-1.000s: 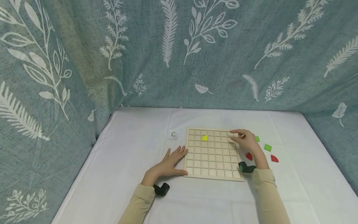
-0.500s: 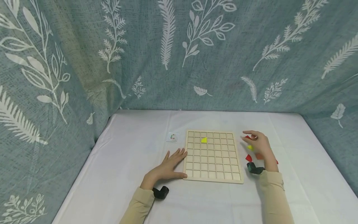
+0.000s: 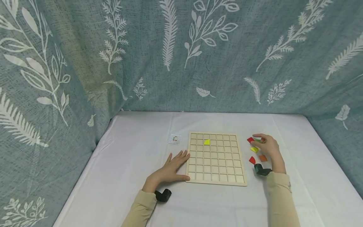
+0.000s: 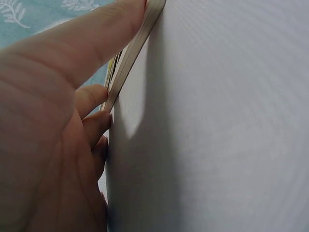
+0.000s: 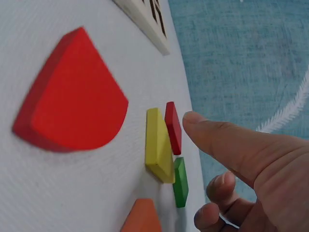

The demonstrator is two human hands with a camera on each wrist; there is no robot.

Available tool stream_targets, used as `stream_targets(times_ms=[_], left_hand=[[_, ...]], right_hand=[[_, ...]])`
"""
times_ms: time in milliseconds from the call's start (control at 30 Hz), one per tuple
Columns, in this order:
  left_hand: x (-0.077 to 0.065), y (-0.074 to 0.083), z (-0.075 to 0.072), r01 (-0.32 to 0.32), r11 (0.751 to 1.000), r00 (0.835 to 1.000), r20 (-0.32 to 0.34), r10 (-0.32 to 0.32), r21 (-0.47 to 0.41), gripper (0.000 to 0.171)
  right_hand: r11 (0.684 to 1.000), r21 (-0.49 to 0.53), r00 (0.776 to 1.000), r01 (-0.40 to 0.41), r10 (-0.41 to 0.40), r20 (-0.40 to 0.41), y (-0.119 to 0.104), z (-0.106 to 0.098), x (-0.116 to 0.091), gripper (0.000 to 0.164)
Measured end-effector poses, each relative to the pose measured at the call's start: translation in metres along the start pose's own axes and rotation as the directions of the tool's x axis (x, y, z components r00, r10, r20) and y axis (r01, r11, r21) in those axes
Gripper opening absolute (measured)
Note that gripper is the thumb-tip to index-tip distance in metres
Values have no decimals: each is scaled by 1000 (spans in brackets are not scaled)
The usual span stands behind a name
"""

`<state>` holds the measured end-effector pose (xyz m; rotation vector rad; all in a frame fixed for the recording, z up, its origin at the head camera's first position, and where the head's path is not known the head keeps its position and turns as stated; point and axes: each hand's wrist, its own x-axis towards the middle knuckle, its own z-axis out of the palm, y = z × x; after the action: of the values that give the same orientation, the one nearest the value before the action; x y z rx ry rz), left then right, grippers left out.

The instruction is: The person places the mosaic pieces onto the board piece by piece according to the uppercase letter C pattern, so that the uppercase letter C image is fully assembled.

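My left hand [image 3: 170, 168] lies spread at the left side of the wooden grid board [image 3: 215, 159], thumb and fingertips on its edge. The left wrist view shows the thumb and fingers along the board's edge [image 4: 128, 63]. One yellow quarter-round tile [image 3: 207, 142] sits in a cell of an upper row. Right of the board, my right hand [image 3: 269, 147] hovers over loose tiles, thumb and fingers apart with nothing between them. Nearest it are a red tile [image 5: 173, 128], a green tile [image 5: 181, 182] and a yellow tile [image 5: 159, 145].
A red quarter-round tile [image 3: 252, 160] and an orange tile [image 3: 263, 158] lie closer to my right wrist. A small printed grid card [image 3: 175, 139] is left of the board's far corner. Behind the white-covered table [image 3: 136, 142] hangs a blue-green leaf-patterned curtain [image 3: 153, 56].
My right hand has moved right, from over the board's far right corner to the loose tiles. The left hand stays at the board's edge. The head view has shifted slightly.
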<state>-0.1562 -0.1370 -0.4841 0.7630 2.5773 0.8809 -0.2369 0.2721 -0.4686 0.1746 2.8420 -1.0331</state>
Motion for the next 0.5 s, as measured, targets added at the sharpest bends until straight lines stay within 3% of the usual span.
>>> stream_targets(times_ms=[200,500], left_hand=[[0,0,0,7,1000,1000,2,-7,2,89],[0,-1,0,-2,1000,1000,2,2,3,88]], right_hand=[[998,-30,998,-53,54,21,3,3,3,48],[996,-81,999,-41,42,8,8,7,7,46]])
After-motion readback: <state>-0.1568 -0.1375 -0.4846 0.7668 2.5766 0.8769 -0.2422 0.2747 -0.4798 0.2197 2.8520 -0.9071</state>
